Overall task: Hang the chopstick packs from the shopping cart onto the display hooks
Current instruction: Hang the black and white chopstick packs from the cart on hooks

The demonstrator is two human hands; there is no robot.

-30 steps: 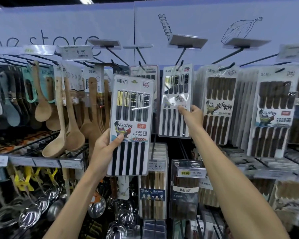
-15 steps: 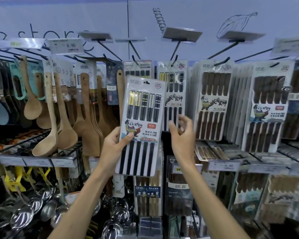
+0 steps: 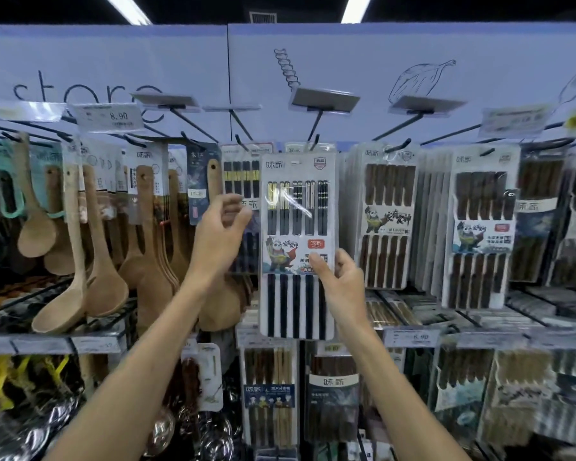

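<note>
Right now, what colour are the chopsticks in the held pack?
Chopsticks black, gold and silver bands; head view.

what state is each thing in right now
pack: upright, held just under a hook, hung or not unclear
right hand: pinching the pack's lower right edge
left hand: off the pack, fingers loosely curled
brown packs: hanging on hooks
wooden spoons: hanging
</note>
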